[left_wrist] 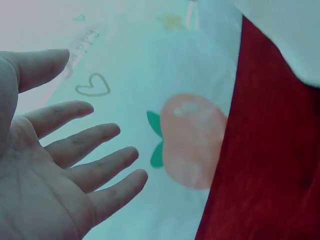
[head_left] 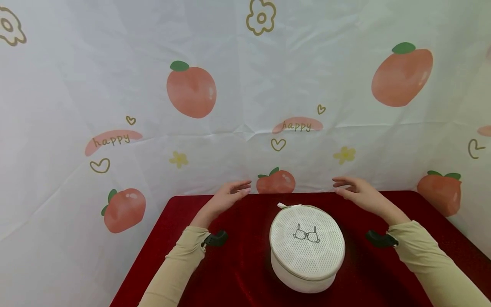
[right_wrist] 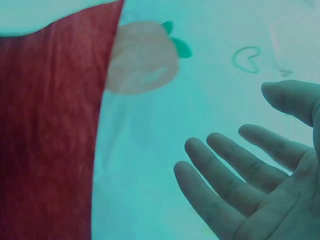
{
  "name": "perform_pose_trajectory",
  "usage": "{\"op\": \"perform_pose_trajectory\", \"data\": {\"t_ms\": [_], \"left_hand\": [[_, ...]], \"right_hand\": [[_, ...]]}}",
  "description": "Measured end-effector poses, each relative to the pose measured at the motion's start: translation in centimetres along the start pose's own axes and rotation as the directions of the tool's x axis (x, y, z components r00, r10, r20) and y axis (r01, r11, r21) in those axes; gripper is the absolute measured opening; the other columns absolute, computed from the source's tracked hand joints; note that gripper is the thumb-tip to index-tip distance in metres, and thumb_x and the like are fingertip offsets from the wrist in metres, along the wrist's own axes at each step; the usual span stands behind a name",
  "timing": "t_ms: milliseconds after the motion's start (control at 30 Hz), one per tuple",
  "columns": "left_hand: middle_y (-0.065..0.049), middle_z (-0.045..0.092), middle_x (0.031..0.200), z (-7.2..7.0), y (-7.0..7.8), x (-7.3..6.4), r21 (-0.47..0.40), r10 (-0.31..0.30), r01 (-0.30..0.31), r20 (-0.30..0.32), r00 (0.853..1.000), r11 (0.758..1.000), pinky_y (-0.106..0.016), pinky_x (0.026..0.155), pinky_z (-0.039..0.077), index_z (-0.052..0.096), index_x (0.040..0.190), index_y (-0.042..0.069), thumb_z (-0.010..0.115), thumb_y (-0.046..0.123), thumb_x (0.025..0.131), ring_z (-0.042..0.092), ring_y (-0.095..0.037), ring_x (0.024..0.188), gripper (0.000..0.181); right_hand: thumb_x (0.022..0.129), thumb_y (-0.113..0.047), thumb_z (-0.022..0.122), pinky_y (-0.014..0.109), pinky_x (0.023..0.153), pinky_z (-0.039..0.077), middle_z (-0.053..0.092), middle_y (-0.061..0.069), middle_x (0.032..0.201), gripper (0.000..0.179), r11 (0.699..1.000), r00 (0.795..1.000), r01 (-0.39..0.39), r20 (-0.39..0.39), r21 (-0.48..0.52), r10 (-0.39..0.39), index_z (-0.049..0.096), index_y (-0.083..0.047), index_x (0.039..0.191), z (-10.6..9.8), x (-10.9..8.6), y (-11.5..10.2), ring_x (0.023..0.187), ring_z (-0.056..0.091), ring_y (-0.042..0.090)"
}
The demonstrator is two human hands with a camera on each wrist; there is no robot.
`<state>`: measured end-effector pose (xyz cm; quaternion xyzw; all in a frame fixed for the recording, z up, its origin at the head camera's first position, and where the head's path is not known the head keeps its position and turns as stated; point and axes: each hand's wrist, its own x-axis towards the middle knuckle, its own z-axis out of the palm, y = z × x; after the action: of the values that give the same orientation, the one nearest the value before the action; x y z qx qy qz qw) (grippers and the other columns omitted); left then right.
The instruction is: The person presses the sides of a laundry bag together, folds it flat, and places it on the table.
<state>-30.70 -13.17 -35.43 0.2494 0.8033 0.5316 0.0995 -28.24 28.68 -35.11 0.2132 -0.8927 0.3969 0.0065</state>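
Tablecloth (head_left: 238,260), red | mesh case (head_left: 307,260) standing on it, whole in head view, pale edge in wrist views | left hand (head_left: 229,195), right hand (head_left: 356,194), either side, fingers spread, palms (left_wrist: 40,200) plain only in wrist views | bra print (head_left: 307,235) on top, head view only

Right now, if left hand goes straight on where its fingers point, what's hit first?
Left hand: probably the white backdrop, near the printed peach; the gap in depth is unclear. The round mesh case sits nearer the wearer, off that line.
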Motion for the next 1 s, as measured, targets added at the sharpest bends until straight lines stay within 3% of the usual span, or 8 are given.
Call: {"op": "perform_pose_trajectory", "data": {"t_ms": [233,400,533,700,1000], "left_hand": [[-0.017,0.038,0.147,-0.2,0.8,-0.7,-0.2,-0.021,0.037,0.084,0.996,0.979,-0.047,0.106,0.035,0.039,0.146,0.006,0.053,0.025,0.1,0.04,-0.033,0.132,0.052],[-0.023,0.037,0.146,0.0,1.1,-1.2,-0.349,-0.024,0.068,0.13,0.991,0.935,-0.049,0.106,0.034,0.037,0.146,0.002,0.051,0.021,0.101,0.038,-0.038,0.132,0.051],[-0.027,0.038,0.143,0.3,1.2,-1.4,-0.432,-0.038,0.102,0.154,0.987,0.896,-0.051,0.105,0.035,0.036,0.145,-0.001,0.05,0.018,0.101,0.039,-0.04,0.131,0.05],[-0.026,0.043,0.141,0.8,1.3,-1.8,-0.491,-0.069,0.151,0.181,0.981,0.858,-0.049,0.102,0.039,0.037,0.144,-0.001,0.051,0.018,0.1,0.044,-0.039,0.128,0.05],[-0.02,0.05,0.136,2.4,0.5,-2.5,-0.526,-0.125,0.226,0.221,0.967,0.82,-0.047,0.096,0.046,0.044,0.141,0.001,0.053,0.018,0.099,0.052,-0.035,0.121,0.046]], "right_hand": [[0.102,-0.025,0.049,0.039,0.086,0.053,0.047,0.029,0.133,0.051,0.974,0.999,-0.037,0.02,0.222,0.033,0.037,0.004,0.142,-0.6,-0.9,-1.5,0.113,0.057,0.034],[0.103,-0.025,0.047,0.039,0.084,0.054,0.049,0.027,0.131,0.05,0.946,0.999,-0.041,0.044,0.323,0.028,0.036,0.006,0.141,-0.7,-1.5,-1.9,0.109,0.061,0.025],[0.103,-0.025,0.046,0.039,0.084,0.054,0.055,0.016,0.127,0.048,0.922,0.997,-0.057,0.07,0.383,0.032,0.037,0.004,0.141,-0.7,-2.3,-1.7,0.11,0.061,0.026],[0.104,-0.023,0.044,0.038,0.085,0.053,0.056,0.013,0.126,0.045,0.899,0.992,-0.085,0.121,0.43,0.036,0.038,0.002,0.141,-0.5,-3.1,-1.7,0.112,0.059,0.028],[0.105,-0.019,0.04,0.041,0.086,0.053,0.058,0.014,0.125,0.038,0.85,0.978,-0.119,0.208,0.513,0.012,0.043,-0.001,0.139,0.7,-4.1,-1.0,0.112,0.059,0.031]]}}
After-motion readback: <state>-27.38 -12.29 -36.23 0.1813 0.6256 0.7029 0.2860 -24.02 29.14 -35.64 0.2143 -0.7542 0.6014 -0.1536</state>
